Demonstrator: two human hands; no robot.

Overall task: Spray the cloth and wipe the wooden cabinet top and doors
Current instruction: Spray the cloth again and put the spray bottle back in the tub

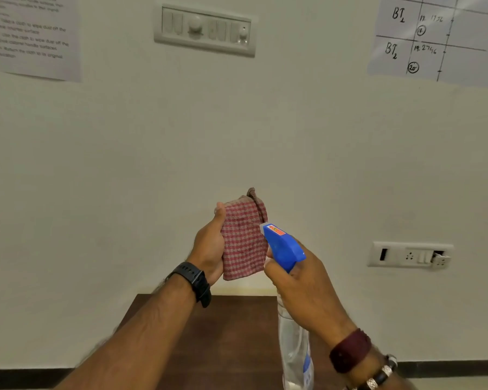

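Observation:
My left hand [209, 243] holds a folded red-and-white checked cloth [244, 243] upright in front of the wall. My right hand [302, 280] grips a clear spray bottle [295, 344] by its neck, fingers on the trigger. The bottle's blue spray head [283, 246] points at the cloth, its nozzle almost touching the fabric. Below both hands lies the dark wooden cabinet top [231, 327], partly covered by my forearms. The cabinet doors are out of view.
A pale wall fills the view. A switch panel [204, 29] hangs high up, a socket panel [410, 254] sits to the right at hand height. Paper sheets [34, 38] are taped at the upper left and upper right. Dark skirting [448, 368] runs along the floor.

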